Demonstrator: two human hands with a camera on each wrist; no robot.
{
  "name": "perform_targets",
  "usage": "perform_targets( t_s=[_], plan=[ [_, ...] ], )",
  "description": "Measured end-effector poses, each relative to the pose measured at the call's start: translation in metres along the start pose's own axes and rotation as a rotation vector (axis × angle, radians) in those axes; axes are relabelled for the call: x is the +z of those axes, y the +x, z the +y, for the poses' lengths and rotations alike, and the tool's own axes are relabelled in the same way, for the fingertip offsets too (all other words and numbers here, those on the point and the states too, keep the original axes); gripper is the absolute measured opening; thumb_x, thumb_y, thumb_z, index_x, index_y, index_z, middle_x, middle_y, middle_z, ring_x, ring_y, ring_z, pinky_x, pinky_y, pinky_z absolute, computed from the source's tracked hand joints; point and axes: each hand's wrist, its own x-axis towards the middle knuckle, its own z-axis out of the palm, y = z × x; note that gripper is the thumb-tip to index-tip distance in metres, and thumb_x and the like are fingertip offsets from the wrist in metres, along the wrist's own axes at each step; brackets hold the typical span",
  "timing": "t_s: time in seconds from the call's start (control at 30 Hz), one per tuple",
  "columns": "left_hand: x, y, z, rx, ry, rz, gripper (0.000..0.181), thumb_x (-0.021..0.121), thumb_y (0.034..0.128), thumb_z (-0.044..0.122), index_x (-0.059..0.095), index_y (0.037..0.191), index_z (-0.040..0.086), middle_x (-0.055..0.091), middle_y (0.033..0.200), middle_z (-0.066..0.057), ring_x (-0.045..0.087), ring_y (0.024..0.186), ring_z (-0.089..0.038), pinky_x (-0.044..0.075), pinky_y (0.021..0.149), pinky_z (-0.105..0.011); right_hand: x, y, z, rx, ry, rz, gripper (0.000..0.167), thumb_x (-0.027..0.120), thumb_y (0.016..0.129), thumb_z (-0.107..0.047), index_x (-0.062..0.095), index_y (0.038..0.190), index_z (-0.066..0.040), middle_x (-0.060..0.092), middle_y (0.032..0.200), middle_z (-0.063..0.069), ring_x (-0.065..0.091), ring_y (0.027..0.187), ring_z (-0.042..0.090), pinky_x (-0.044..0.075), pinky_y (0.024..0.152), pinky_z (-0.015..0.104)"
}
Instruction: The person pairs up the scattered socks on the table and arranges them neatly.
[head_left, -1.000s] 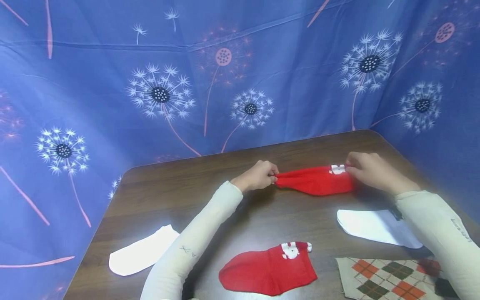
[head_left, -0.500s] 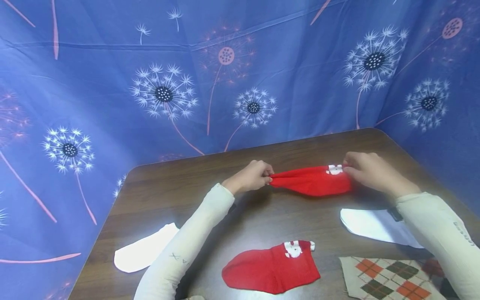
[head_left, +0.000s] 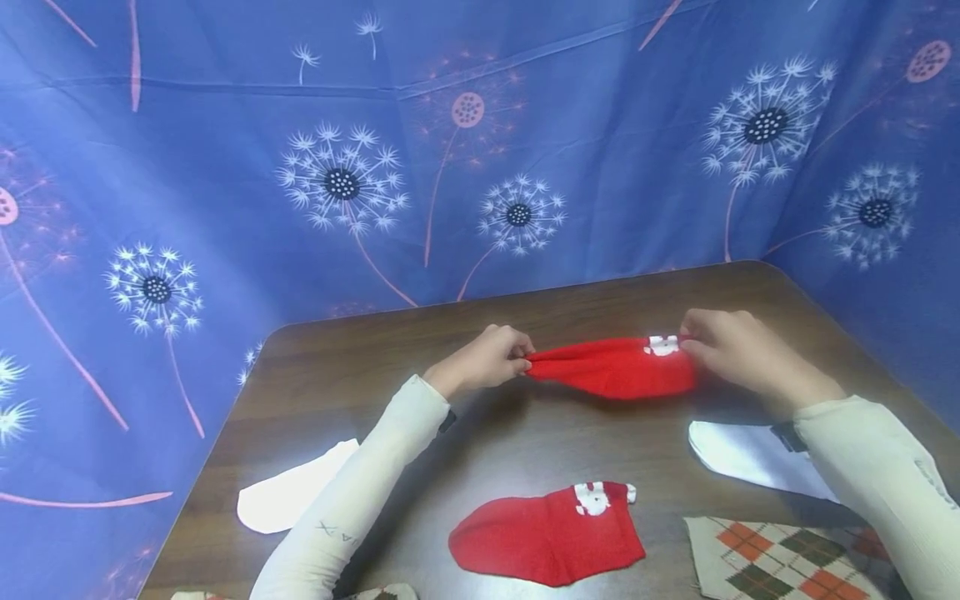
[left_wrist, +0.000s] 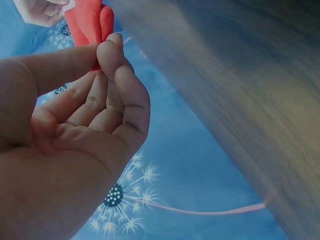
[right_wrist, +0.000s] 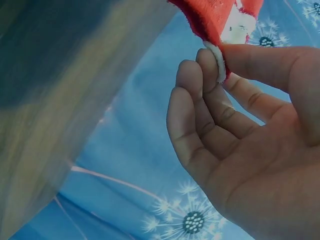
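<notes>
A red sock (head_left: 611,367) with a white figure near its cuff is stretched between both hands above the far part of the table. My left hand (head_left: 483,360) pinches its toe end between thumb and forefinger, which the left wrist view shows close up beside the red cloth (left_wrist: 87,22). At the cuff end, my right hand (head_left: 738,350) pinches the edge; the right wrist view shows the white trim (right_wrist: 217,60) between thumb and fingers. A matching red sock (head_left: 540,537) lies flat nearer the front, its cuff to the right.
On the wooden table (head_left: 420,492), a white sock (head_left: 292,492) lies left, partly behind the left sleeve. Another white sock (head_left: 750,454) and an argyle sock (head_left: 780,558) lie right, partly under the right forearm. A patterned cloth piece (head_left: 386,592) shows at the front edge. A blue curtain (head_left: 450,167) hangs behind.
The left hand and the held sock's toe end have shifted a little left. Both hands keep their pinch. The whole head view has turned slightly, so the table things appear further right.
</notes>
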Motion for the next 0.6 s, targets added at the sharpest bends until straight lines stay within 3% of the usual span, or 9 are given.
perform_targets(
  t_s=[0.3,0.6],
  plan=[
    [0.001,-0.023,0.001,0.013,0.019,-0.002,0.008,0.066,0.0928,0.003,0.072,0.099,0.003,0.073,0.082,-0.010,0.053,0.059,-0.008,0.046,0.056,-0.021,0.004,-0.004,-0.015,-0.049,-0.012,0.018,0.006,0.069,0.087,-0.007,0.064,0.089,-0.009,0.057,0.068,-0.004,0.051,0.063,0.016,0.042,0.057,0.034],
    [0.002,-0.049,0.003,0.035,0.030,-0.002,0.009,0.067,0.0927,0.004,0.070,0.101,0.003,0.070,0.079,-0.009,0.049,0.056,-0.007,0.044,0.052,-0.020,0.007,-0.010,-0.029,-0.067,-0.004,0.000,0.010,0.073,0.084,-0.006,0.066,0.092,-0.007,0.062,0.073,-0.002,0.053,0.065,0.015,0.045,0.059,0.035]
  ],
)
